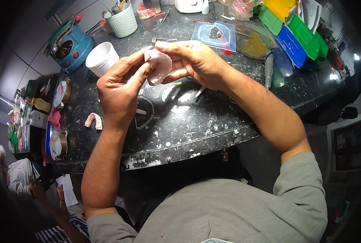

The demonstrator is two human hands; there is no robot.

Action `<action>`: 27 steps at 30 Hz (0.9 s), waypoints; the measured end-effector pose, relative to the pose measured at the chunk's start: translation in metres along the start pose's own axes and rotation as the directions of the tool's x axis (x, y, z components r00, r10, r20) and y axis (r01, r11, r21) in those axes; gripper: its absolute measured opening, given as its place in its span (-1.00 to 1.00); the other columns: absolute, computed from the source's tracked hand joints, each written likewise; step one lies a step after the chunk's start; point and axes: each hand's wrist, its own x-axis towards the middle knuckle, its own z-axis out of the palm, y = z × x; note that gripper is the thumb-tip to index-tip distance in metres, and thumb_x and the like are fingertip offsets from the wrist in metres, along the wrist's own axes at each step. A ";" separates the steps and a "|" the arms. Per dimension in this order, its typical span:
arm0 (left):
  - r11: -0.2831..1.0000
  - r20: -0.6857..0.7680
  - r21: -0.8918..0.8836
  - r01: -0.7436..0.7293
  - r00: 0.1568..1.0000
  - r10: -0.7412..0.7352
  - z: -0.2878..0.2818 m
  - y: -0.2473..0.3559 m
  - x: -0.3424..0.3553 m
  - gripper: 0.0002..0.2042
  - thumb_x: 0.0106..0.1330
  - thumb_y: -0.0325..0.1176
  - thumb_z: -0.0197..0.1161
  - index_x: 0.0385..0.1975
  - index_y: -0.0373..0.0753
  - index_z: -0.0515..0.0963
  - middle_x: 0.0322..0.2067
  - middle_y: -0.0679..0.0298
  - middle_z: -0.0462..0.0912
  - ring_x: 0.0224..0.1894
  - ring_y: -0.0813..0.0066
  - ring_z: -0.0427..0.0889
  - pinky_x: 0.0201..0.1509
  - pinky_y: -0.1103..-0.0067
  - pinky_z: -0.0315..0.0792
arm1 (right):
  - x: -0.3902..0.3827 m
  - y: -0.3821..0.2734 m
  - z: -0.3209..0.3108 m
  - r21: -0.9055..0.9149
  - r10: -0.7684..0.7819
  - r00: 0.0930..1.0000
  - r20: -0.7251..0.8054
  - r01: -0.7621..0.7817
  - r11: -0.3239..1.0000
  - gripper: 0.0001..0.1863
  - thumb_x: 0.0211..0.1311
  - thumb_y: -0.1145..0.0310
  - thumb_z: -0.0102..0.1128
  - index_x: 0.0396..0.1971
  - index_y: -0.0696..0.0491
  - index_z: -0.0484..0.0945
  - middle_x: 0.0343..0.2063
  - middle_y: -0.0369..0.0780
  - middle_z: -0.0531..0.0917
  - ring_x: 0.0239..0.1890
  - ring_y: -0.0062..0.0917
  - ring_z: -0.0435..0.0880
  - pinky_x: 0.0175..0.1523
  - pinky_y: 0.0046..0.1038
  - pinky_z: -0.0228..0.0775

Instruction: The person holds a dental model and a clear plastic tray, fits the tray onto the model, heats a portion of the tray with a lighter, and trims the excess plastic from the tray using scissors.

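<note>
Above the black worktop, both hands hold a white plaster dental cast [162,69], tilted up on its edge. My left hand [122,87] grips its left side, the thumb pressed on the near face. On the other side, my right hand [202,62] pinches the upper edge with the thumb and has its fingers curled behind. Part of the cast is hidden by the fingers. To the left of my left wrist, a pinkish horseshoe-shaped dental cast [93,120] lies on the worktop. A white plastic cup [102,58] stands just beyond my left hand.
A blue machine [71,46] and a pale woven basket [122,21] of tools stand at the far left. Brass flasks [60,95] line the left edge. Beyond my right hand lie a clear plastic sheet [215,35], a handpiece [268,71] and coloured bins [291,46]. Another person [20,178] is at lower left.
</note>
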 end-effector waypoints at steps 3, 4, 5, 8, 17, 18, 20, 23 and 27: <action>1.000 -0.008 0.010 -0.022 1.000 0.023 0.000 -0.001 0.000 -0.73 0.22 -0.62 0.23 -0.07 -0.38 0.57 -0.15 0.13 0.65 -0.08 0.42 0.64 0.05 0.58 0.53 | 0.000 0.001 -0.001 -0.023 0.009 1.000 0.007 -0.008 1.000 -0.48 0.21 0.04 0.25 -0.09 0.22 0.54 -0.22 -0.10 0.66 -0.22 -0.44 0.72 -0.11 -0.43 0.63; 0.999 -0.012 0.023 -0.041 0.999 0.042 0.000 -0.001 0.000 -0.73 0.22 -0.62 0.23 -0.07 -0.38 0.57 -0.15 0.13 0.65 -0.07 0.42 0.64 0.05 0.58 0.53 | 0.000 0.001 -0.001 -0.019 0.010 1.000 0.010 -0.010 1.000 -0.47 0.20 0.03 0.26 -0.08 0.22 0.53 -0.22 -0.10 0.66 -0.21 -0.44 0.72 -0.10 -0.43 0.63; 0.999 -0.013 0.023 -0.042 0.999 0.042 0.000 -0.001 0.001 -0.73 0.22 -0.62 0.23 -0.07 -0.38 0.57 -0.15 0.13 0.65 -0.07 0.42 0.64 0.05 0.58 0.53 | 0.000 0.001 0.000 -0.016 0.011 1.000 0.013 -0.011 1.000 -0.46 0.19 0.03 0.27 -0.07 0.22 0.53 -0.22 -0.10 0.66 -0.21 -0.44 0.72 -0.10 -0.43 0.63; 0.996 -0.014 0.073 -0.060 0.998 0.061 -0.001 -0.001 0.001 -0.73 0.22 -0.62 0.23 -0.06 -0.37 0.57 -0.16 0.14 0.65 -0.08 0.43 0.64 0.05 0.59 0.53 | -0.001 0.002 0.001 -0.081 -0.011 1.000 0.006 0.011 0.997 -0.47 0.18 0.04 0.28 -0.09 0.21 0.55 -0.23 -0.12 0.66 -0.22 -0.45 0.71 -0.09 -0.44 0.63; 0.926 0.043 0.300 -0.228 0.973 0.226 0.004 -0.001 -0.001 -0.67 0.15 -0.58 0.31 -0.04 -0.32 0.58 -0.26 0.19 0.66 -0.24 0.54 0.65 -0.13 0.63 0.51 | -0.001 0.002 0.002 -0.181 -0.050 0.999 -0.016 0.046 0.982 -0.60 0.18 0.10 0.30 -0.18 0.14 0.62 -0.32 -0.18 0.67 -0.29 -0.54 0.71 -0.17 -0.53 0.62; 0.906 0.044 0.345 -0.244 0.969 0.244 0.006 0.001 -0.002 -0.67 0.14 -0.57 0.32 -0.05 -0.32 0.58 -0.27 0.20 0.67 -0.27 0.55 0.65 -0.15 0.64 0.51 | 0.000 0.002 0.002 -0.180 -0.048 0.999 -0.015 0.044 0.983 -0.60 0.18 0.10 0.30 -0.18 0.14 0.62 -0.32 -0.18 0.67 -0.29 -0.54 0.71 -0.17 -0.53 0.62; 0.885 0.045 0.390 -0.256 0.965 0.260 0.006 0.001 -0.003 -0.68 0.13 -0.56 0.33 -0.07 -0.32 0.59 -0.28 0.21 0.67 -0.29 0.56 0.65 -0.18 0.65 0.51 | 0.000 0.002 0.001 -0.234 -0.090 0.996 -0.013 0.085 0.969 -0.66 0.19 0.12 0.29 -0.27 0.13 0.63 -0.37 -0.21 0.68 -0.34 -0.59 0.70 -0.23 -0.62 0.60; 0.895 0.037 0.396 -0.206 0.977 0.209 0.007 -0.002 -0.007 -0.70 0.13 -0.54 0.34 -0.10 -0.33 0.59 -0.32 0.24 0.67 -0.30 0.57 0.65 -0.19 0.66 0.51 | -0.001 0.005 0.005 -0.306 -0.151 0.989 0.000 0.143 0.941 -0.68 0.22 0.14 0.27 -0.33 0.14 0.62 -0.43 -0.25 0.67 -0.40 -0.63 0.69 -0.27 -0.67 0.58; 0.998 -0.085 0.038 0.048 0.995 -0.045 0.013 -0.001 -0.002 -0.79 0.21 -0.52 0.30 -0.16 -0.38 0.58 -0.34 0.23 0.68 -0.29 0.59 0.64 -0.20 0.67 0.51 | 0.002 0.005 0.012 -0.202 -0.112 0.993 -0.047 0.100 0.974 -0.64 0.31 0.12 0.15 -0.28 0.19 0.56 -0.42 -0.23 0.65 -0.37 -0.60 0.69 -0.28 -0.56 0.62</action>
